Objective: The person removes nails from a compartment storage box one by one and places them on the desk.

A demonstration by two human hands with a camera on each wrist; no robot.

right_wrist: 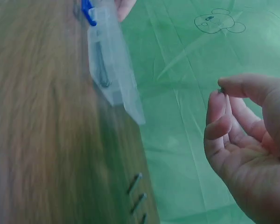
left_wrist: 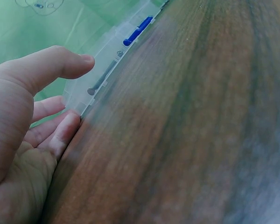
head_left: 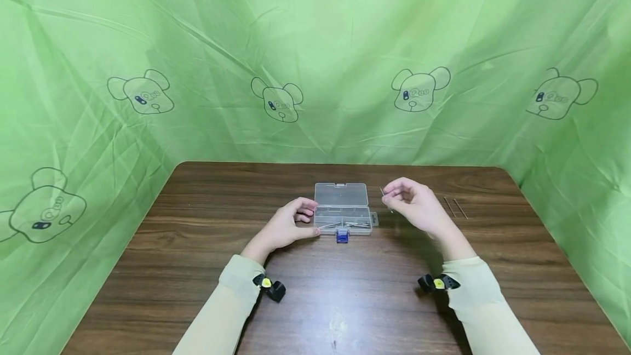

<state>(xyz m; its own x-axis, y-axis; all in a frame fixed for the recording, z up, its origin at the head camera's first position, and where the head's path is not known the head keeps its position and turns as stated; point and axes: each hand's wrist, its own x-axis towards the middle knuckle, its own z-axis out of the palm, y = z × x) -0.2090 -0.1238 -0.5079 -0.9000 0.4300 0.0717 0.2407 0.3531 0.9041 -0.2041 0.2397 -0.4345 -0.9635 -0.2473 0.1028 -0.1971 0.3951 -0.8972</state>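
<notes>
A clear plastic compartment box (head_left: 340,212) lies with its lid (head_left: 340,195) swung back, away from the person. Several metal nails (head_left: 356,224) lie in its front compartments. My left hand (head_left: 286,225) holds the box's left end, thumb by the front corner and fingers curled at the side. To the right of the box, my right hand (head_left: 414,205) is raised over the table and pinches one thin nail (head_left: 382,192) between thumb and fingertips. In the right wrist view only a small end of that nail (right_wrist: 221,91) shows.
A blue latch (head_left: 342,236) hangs at the box front, and a clear latch (head_left: 374,218) sticks out on its right side. Loose nails (head_left: 460,209) lie on the brown wooden table (head_left: 335,300) right of the right hand. Green cloth (head_left: 335,26) hangs behind and at both sides.
</notes>
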